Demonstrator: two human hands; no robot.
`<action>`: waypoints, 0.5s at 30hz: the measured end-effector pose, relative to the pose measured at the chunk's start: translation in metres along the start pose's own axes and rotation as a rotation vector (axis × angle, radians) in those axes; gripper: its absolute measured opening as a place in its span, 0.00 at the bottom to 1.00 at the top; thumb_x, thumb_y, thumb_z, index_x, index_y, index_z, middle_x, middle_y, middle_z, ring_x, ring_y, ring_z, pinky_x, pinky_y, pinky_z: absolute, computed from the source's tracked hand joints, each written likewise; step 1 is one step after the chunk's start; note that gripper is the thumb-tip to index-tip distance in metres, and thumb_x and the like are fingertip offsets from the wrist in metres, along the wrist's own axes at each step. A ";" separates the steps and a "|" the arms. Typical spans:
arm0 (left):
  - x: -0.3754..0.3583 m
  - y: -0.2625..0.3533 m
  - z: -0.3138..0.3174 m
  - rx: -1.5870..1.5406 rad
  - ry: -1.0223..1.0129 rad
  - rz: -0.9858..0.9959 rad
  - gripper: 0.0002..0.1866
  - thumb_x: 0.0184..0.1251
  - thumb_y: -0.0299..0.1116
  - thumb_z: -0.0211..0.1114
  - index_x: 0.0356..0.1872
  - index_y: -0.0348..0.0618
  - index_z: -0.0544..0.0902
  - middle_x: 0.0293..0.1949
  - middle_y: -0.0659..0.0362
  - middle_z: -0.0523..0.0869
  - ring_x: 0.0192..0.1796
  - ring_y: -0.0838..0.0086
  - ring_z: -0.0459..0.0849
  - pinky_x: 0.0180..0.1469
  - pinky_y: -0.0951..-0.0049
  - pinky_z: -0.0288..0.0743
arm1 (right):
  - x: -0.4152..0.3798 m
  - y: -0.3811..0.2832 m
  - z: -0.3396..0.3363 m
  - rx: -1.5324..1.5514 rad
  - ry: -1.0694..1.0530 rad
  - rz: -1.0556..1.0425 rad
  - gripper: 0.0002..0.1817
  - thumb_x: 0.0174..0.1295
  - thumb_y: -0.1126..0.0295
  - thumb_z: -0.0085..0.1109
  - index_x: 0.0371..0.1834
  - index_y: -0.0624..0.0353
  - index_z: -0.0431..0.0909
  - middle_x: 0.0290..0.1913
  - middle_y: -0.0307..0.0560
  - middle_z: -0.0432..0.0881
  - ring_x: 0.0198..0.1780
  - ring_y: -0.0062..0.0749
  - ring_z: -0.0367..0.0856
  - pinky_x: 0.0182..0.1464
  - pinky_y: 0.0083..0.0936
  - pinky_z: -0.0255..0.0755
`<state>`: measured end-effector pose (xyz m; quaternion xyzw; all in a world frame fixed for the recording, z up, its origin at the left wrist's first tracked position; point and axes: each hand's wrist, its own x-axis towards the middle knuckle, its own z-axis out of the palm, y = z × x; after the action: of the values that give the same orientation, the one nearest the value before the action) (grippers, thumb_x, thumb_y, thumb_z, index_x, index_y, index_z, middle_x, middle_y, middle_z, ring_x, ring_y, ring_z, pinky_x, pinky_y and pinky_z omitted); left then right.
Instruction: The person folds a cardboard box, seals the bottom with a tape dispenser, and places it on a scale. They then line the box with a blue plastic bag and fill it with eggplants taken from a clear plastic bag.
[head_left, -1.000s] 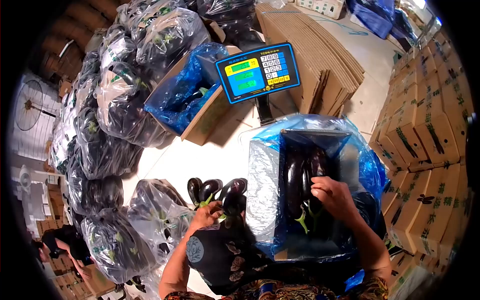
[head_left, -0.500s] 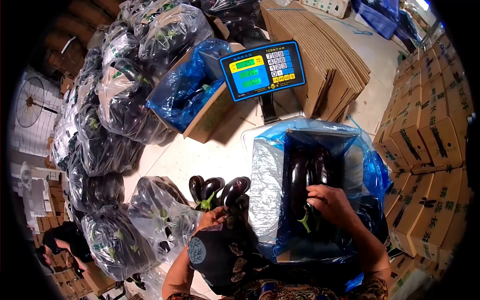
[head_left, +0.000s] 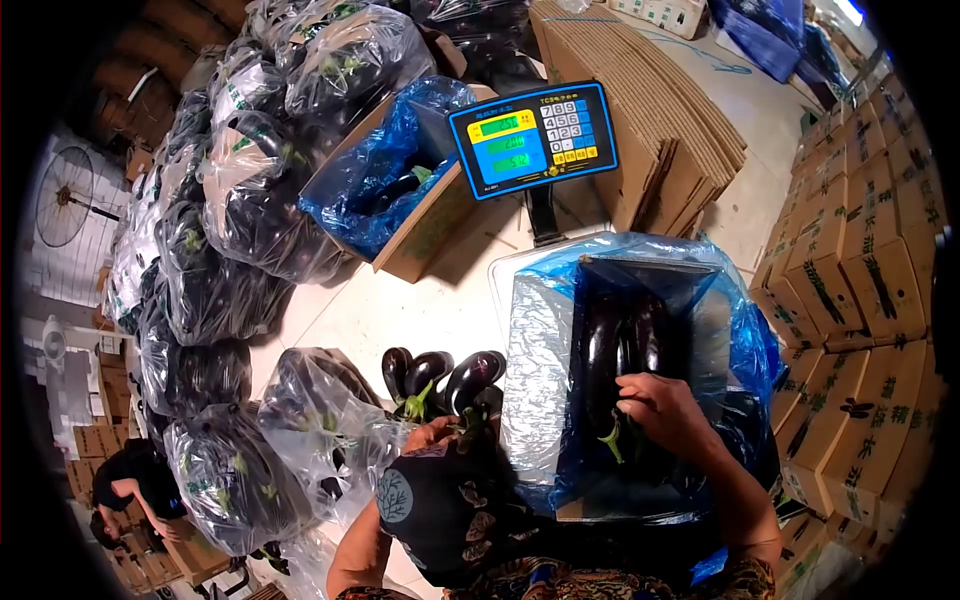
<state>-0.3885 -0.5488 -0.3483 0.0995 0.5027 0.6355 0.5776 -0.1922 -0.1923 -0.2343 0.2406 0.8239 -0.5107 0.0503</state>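
Observation:
My right hand (head_left: 662,408) is inside a blue-lined cardboard box (head_left: 540,385), fingers curled over the stem end of a dark purple eggplant (head_left: 650,335). Another eggplant (head_left: 602,345) lies alongside it, its green stem towards me. By my knee, my left hand (head_left: 432,434) has bent fingers at an eggplant (head_left: 472,428) with a green stem; my leg and the eggplant partly hide the fingers. Several loose eggplants (head_left: 428,372) lie on the floor just beyond it. A clear plastic bag (head_left: 325,420) with eggplants stands to the left.
A digital scale display (head_left: 535,140) rises behind the lined box. Another blue-lined box (head_left: 425,235) holds eggplants. Bagged eggplants (head_left: 265,215) are piled at left, flattened cartons (head_left: 635,110) stand at the back, and stacked boxes (head_left: 850,270) line the right. A person (head_left: 140,490) bends at far left.
The scale's readout digits have changed. My left hand has shifted slightly, and more of the green-stemmed eggplant beside it shows. My right hand stays in nearly the same place over the eggplants.

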 end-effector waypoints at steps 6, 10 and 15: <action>-0.004 0.009 0.006 -0.115 0.182 -0.257 0.24 0.68 0.34 0.60 0.62 0.34 0.71 0.53 0.57 0.81 0.54 0.70 0.80 0.59 0.71 0.71 | -0.005 -0.002 -0.009 0.092 0.121 -0.022 0.17 0.61 0.76 0.62 0.54 0.63 0.78 0.41 0.53 0.86 0.39 0.33 0.86 0.42 0.24 0.78; -0.005 -0.021 -0.022 -0.285 0.084 -0.161 0.23 0.70 0.35 0.58 0.63 0.34 0.71 0.52 0.57 0.82 0.53 0.70 0.80 0.57 0.71 0.72 | -0.009 0.003 -0.015 0.108 0.174 -0.043 0.15 0.63 0.76 0.60 0.53 0.63 0.77 0.40 0.52 0.85 0.40 0.31 0.85 0.42 0.23 0.78; -0.016 -0.019 -0.010 -0.171 0.083 0.049 0.23 0.70 0.27 0.56 0.64 0.32 0.68 0.53 0.49 0.81 0.53 0.65 0.82 0.57 0.66 0.77 | -0.009 -0.001 -0.020 0.066 0.142 -0.022 0.14 0.64 0.74 0.60 0.52 0.64 0.77 0.40 0.54 0.85 0.41 0.33 0.85 0.43 0.25 0.77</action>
<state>-0.3787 -0.5703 -0.3601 0.0356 0.4677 0.6934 0.5470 -0.1821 -0.1783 -0.2208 0.2685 0.8107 -0.5198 -0.0217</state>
